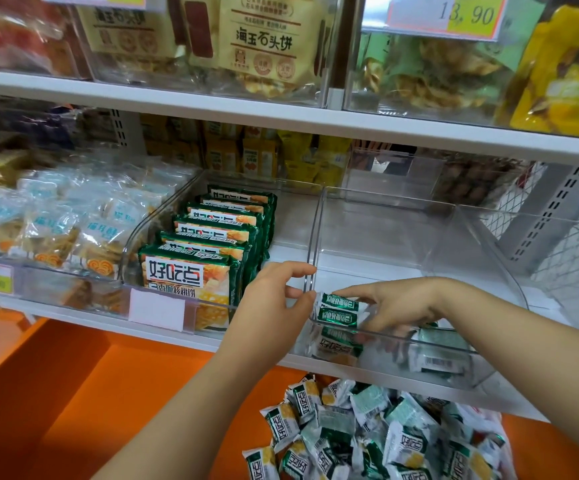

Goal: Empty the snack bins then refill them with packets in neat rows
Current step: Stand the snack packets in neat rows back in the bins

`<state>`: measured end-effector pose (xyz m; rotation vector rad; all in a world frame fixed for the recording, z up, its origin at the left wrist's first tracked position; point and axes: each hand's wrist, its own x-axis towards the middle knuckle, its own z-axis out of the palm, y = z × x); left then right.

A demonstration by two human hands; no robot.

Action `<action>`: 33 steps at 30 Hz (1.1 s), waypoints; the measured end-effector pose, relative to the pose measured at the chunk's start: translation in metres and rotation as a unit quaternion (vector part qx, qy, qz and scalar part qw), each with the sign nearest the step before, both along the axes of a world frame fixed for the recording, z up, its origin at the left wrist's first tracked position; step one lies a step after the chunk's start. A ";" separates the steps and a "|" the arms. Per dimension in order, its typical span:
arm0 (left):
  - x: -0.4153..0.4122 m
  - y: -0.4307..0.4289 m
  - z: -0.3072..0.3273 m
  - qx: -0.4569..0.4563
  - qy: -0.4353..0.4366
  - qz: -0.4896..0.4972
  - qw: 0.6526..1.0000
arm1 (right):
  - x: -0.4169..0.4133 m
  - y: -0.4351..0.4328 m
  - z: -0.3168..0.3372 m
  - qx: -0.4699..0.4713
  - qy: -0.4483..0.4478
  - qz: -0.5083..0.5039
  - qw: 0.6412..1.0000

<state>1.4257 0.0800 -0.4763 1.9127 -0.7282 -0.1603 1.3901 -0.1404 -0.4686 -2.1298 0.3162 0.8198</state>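
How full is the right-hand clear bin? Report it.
Nearly empty. The bin holds only a few green packets at its front, where the right hand holds them; the rest shows bare floor.

clear glossy plastic bin (419, 216), shiny foil packets (338, 308)
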 end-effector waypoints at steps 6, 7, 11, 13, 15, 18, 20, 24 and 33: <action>0.000 -0.002 0.000 -0.003 -0.006 0.002 1.000 | -0.002 0.017 -0.014 -0.020 -0.089 -0.036 0.995; 0.000 -0.002 0.000 -0.004 -0.008 0.004 1.000 | -0.001 0.018 -0.013 -0.021 -0.107 -0.038 0.993; 0.000 -0.003 -0.001 0.001 -0.011 0.006 1.000 | 0.000 0.022 -0.010 -0.107 -0.169 0.015 0.980; 0.001 -0.002 -0.001 0.001 -0.011 0.004 1.000 | 0.001 0.023 -0.010 -0.133 -0.166 0.035 0.977; 0.000 -0.002 -0.001 0.001 -0.008 0.003 1.000 | 0.000 0.021 -0.012 -0.096 -0.127 0.011 0.987; -0.001 -0.002 0.000 0.006 -0.007 0.004 1.000 | -0.001 0.017 -0.011 -0.124 -0.137 0.051 0.981; -0.001 -0.002 0.000 0.006 -0.007 0.003 1.000 | -0.001 0.016 -0.011 -0.127 -0.149 0.050 0.979; 0.000 -0.001 -0.001 0.008 -0.004 0.002 1.000 | -0.003 0.014 -0.017 -0.084 -0.137 0.010 0.987; 0.000 -0.003 -0.001 0.011 -0.014 0.010 1.000 | 0.002 0.028 -0.013 -0.154 -0.187 0.016 0.970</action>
